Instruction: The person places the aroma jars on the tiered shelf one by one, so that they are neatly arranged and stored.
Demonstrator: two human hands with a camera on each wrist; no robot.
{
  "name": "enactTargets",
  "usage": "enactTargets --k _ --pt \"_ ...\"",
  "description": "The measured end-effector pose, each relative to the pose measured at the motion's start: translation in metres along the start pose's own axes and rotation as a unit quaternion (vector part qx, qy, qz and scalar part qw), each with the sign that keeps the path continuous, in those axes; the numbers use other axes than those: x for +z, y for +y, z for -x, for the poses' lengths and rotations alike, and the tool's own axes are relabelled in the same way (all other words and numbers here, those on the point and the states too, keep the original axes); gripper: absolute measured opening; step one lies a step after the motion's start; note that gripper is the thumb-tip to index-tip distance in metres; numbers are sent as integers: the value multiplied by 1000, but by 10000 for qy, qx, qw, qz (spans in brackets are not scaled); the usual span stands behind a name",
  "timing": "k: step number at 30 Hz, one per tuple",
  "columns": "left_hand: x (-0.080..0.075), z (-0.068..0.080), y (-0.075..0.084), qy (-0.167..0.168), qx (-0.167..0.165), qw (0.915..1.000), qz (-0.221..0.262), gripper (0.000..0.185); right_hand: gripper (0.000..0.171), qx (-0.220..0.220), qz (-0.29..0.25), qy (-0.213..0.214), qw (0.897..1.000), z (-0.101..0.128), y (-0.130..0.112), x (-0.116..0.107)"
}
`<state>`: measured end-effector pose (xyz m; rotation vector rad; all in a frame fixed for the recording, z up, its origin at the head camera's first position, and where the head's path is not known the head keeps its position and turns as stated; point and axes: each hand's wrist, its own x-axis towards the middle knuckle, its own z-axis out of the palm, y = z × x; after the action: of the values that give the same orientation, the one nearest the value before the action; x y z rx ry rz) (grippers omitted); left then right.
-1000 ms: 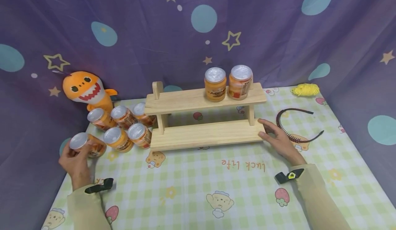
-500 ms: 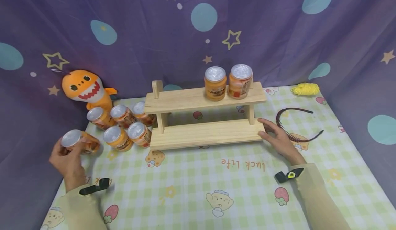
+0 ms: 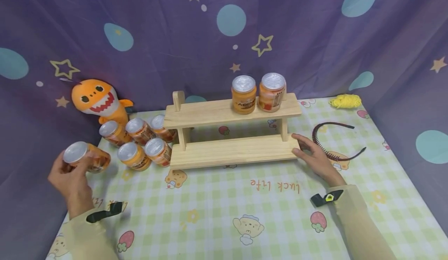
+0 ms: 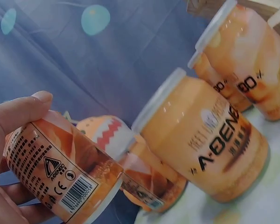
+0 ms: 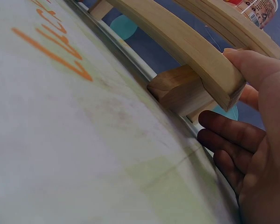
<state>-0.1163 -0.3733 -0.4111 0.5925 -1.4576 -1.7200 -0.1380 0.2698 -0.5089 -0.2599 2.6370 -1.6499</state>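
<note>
My left hand [image 3: 71, 180] grips an orange printed jar [image 3: 98, 159] with a silver lid at the table's left side. Its label and barcode face the left wrist camera, and the jar [image 4: 67, 168] leans there. Right of it stand several like jars [image 3: 134, 157] in two rows. A two-tier wooden shelf [image 3: 234, 151] sits mid-table, with two jars [image 3: 244, 95] on the right part of its upper board. At the lower board's right end, my right hand [image 3: 316, 161] holds the edge between thumb and forefinger, the other fingers curled below it [image 5: 238, 144].
An orange shark plush [image 3: 99, 98] leans behind the jars. On the right lie a dark toothed headband [image 3: 316, 135] and a yellow yarn bundle [image 3: 345, 101]. A checked cloth [image 3: 210, 209] covers the table, and a purple curtain [image 3: 168, 38] hangs behind.
My left hand has moved left and a little away from me with its jar, widening the gap to the other jars. The right hand and the shelf have stayed in place.
</note>
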Motion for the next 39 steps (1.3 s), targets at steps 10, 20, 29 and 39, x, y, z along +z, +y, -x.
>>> enactTargets --k 10,20,29,39 --pt "8 10 19 -263 332 9988 229 55 52 23 28 13 10000 0 0 0" --pt "19 21 36 -273 337 9990 -66 54 52 22 -36 -5 10000 0 -2 0" --pt "37 32 50 -580 468 9971 117 53 52 55 39 4 10000 0 -2 0" --pt "61 44 59 -944 628 9923 507 52 53 104 31 -5 9999 0 -4 -1"
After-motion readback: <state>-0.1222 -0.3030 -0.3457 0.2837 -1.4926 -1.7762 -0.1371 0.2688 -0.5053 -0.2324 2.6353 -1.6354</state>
